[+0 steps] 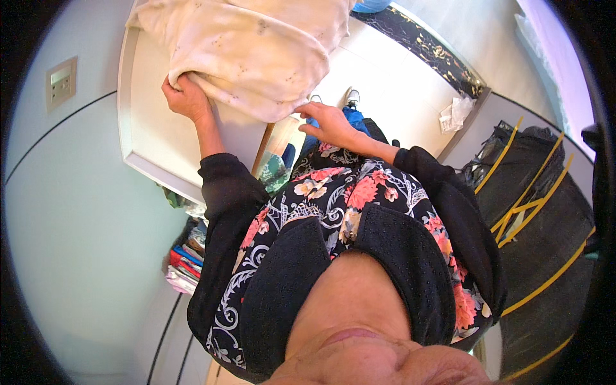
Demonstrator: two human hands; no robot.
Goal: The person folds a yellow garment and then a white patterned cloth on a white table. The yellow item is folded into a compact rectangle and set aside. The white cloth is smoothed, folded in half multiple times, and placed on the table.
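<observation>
A cream cloth (260,62) with small dark specks lies bunched in loose folds over a white tabletop (149,106). My left hand (188,98) grips the folded near edge of the cloth, its fingers partly hidden under the fabric. At the cloth's near right corner, the fingertips of my right hand (332,124) touch the hem. That hand's thumb stands apart from the fingers, clear of the fabric. The far part of the cloth runs out of view at the top.
A wall with a socket plate (61,84) rises on the left. Below the tabletop are green patterned fabric (274,168) and a pile of folded textiles (185,267). On the right stand a large black item with yellow straps (539,202) and a crumpled white wrapper (455,115).
</observation>
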